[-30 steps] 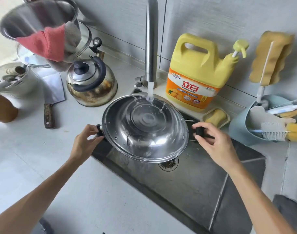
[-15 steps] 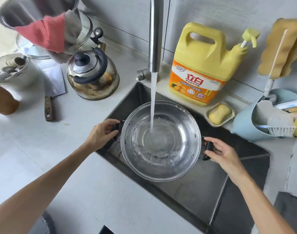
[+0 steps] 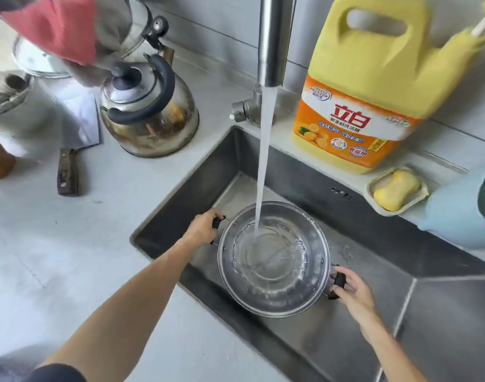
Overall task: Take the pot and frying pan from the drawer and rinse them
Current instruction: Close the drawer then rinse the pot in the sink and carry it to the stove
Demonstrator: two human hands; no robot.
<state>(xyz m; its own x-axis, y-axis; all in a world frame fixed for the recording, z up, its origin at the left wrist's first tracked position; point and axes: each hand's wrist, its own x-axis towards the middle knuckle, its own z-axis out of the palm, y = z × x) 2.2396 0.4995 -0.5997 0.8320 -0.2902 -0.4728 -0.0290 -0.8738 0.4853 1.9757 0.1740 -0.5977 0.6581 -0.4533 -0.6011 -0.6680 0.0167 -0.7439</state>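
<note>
Single head view looks steeply down, close over the sink [image 3: 442, 312].

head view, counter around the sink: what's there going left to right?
Left to right: cleaver → kettle → faucet → yellow detergent jug → blue tub at the right edge.

Glossy steel pot [image 3: 274, 296], brushed metal sink [image 3: 373, 312]
</note>
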